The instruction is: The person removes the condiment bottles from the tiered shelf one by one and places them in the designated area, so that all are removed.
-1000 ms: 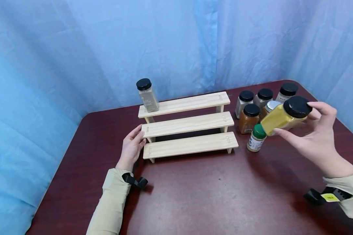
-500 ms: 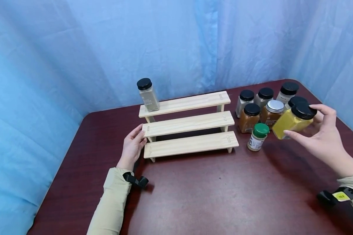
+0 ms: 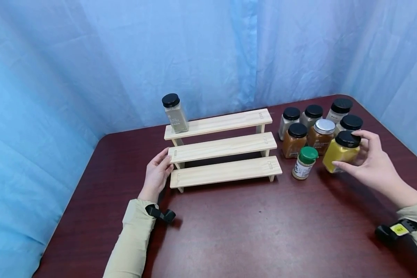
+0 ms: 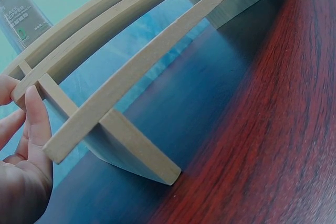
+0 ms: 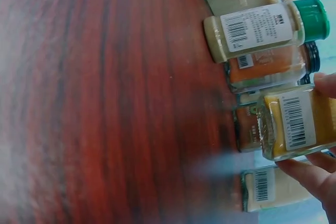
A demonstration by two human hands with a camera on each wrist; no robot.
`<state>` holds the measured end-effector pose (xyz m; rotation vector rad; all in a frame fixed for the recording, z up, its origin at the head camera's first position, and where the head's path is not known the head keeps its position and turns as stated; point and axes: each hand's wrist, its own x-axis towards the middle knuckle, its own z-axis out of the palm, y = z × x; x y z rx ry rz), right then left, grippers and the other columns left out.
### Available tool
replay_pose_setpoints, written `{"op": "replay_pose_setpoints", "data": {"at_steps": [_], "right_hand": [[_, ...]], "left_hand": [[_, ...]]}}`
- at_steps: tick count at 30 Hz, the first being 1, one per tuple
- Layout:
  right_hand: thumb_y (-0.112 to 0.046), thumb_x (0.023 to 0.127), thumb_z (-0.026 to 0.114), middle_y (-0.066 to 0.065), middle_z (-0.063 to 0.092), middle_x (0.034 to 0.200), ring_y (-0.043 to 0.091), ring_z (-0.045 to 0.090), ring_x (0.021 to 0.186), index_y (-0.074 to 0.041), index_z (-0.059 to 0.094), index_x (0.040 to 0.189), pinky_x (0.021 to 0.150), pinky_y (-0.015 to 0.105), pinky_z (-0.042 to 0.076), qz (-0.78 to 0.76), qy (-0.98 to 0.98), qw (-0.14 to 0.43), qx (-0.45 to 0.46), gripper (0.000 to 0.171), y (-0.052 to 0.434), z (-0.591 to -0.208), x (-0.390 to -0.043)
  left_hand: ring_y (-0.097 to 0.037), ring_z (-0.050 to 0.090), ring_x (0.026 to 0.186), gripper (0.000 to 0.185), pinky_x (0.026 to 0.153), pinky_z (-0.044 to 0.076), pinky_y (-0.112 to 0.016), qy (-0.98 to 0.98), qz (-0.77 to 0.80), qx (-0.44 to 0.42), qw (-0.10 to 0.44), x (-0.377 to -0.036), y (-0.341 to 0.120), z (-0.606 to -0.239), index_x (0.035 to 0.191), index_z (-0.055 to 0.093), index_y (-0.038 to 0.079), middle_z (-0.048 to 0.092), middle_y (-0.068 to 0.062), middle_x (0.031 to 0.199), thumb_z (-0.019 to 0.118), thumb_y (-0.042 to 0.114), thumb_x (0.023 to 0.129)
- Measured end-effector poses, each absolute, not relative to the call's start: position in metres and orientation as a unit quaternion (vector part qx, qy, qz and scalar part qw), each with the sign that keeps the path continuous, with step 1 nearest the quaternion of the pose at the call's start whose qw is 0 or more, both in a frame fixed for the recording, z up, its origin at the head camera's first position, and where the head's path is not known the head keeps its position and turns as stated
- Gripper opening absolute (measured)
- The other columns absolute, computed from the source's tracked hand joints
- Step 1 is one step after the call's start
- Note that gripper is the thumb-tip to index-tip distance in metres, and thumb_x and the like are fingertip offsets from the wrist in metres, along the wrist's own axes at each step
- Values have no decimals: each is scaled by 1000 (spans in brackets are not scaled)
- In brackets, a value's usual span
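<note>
My left hand (image 3: 156, 172) pinches the left end of the middle step of a three-tier wooden rack (image 3: 222, 146); the left wrist view shows thumb and fingers around that step's end (image 4: 26, 90). A black pepper jar (image 3: 176, 116) with a black lid stands at the left end of the top step. On the right, my right hand (image 3: 375, 166) holds a spice jar of yellow powder (image 3: 338, 154) by its sides, slightly tilted. The right wrist view shows its barcode label (image 5: 298, 119) facing that camera. A green-capped spice bottle (image 3: 303, 166) stands just left of it.
Behind the yellow jar several spice jars stand grouped, among them a silver-lidded one (image 3: 321, 137), an orange-brown one (image 3: 294, 143) and pale ones with black lids (image 3: 287, 121). The dark red table (image 3: 229, 231) ends at a blue curtain (image 3: 208, 58).
My right hand has moved the yellow spice jar away from the rack, then lowered it beside the green-capped bottle, bringing it closer to upright. The left hand has stayed on the rack.
</note>
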<state>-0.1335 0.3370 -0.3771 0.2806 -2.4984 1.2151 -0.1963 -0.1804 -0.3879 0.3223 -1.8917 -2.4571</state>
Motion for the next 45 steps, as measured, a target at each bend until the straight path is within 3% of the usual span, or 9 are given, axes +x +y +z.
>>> {"op": "replay_pose_setpoints", "data": {"at_steps": [3, 6, 9, 12, 26, 37, 39, 45], "right_hand": [[15, 71, 73, -21, 43, 112, -28, 43, 84, -8, 16, 142, 62, -1, 42, 425, -886, 160, 95, 94, 338, -380, -134], [15, 71, 72, 10, 51, 118, -29, 40, 84, -6, 14, 142, 62, -2, 40, 414, -893, 146, 97, 94, 337, -380, -135], [15, 71, 72, 39, 42, 120, -31, 36, 84, -2, 11, 140, 61, -3, 38, 407, -897, 135, 105, 94, 337, -380, -136], [16, 71, 72, 41, 41, 120, -31, 35, 85, 0, 11, 140, 62, -3, 38, 405, -898, 133, 108, 93, 337, -381, -136], [12, 74, 73, 40, 42, 121, -31, 31, 84, 0, 11, 139, 61, -4, 37, 396, -904, 126, 98, 91, 333, -387, -137], [13, 73, 73, 31, 42, 119, -31, 33, 87, 0, 11, 139, 64, -4, 38, 402, -899, 130, 112, 92, 335, -390, -138], [13, 73, 73, 23, 43, 118, -30, 33, 88, 0, 11, 139, 65, -4, 38, 403, -898, 132, 117, 92, 335, -391, -138], [13, 72, 74, -21, 34, 114, -28, 36, 93, 1, 14, 138, 69, -4, 39, 411, -890, 143, 135, 90, 335, -391, -140]], "left_hand": [[-1, 54, 66, 46, 61, 47, -12, -607, -787, 105, 12, -196, -180, -388, 142, 41, 0, 55, 8, 88, 50, 2, 97], [0, 53, 66, 46, 61, 47, -11, -607, -787, 105, 10, -196, -179, -388, 142, 40, 0, 54, 9, 88, 50, 3, 97], [0, 53, 66, 47, 61, 47, -11, -608, -787, 104, 9, -196, -179, -388, 142, 39, 0, 54, 9, 89, 50, 3, 97], [0, 53, 67, 47, 61, 47, -11, -608, -787, 103, 11, -196, -179, -388, 142, 39, 0, 53, 8, 89, 50, 3, 97], [-1, 53, 67, 47, 60, 47, -12, -598, -796, 93, 13, -196, -180, -391, 143, 38, -2, 55, 7, 89, 48, 1, 97], [-1, 53, 66, 48, 60, 47, -12, -603, -792, 94, 16, -196, -180, -390, 143, 36, -3, 54, 7, 91, 49, 3, 97], [-1, 53, 67, 48, 61, 47, -12, -601, -794, 96, 15, -196, -180, -390, 143, 37, -2, 55, 7, 91, 49, 2, 97], [-1, 53, 68, 47, 61, 47, -12, -600, -794, 97, 14, -195, -180, -388, 143, 39, 0, 55, 7, 93, 48, 2, 97]]}}
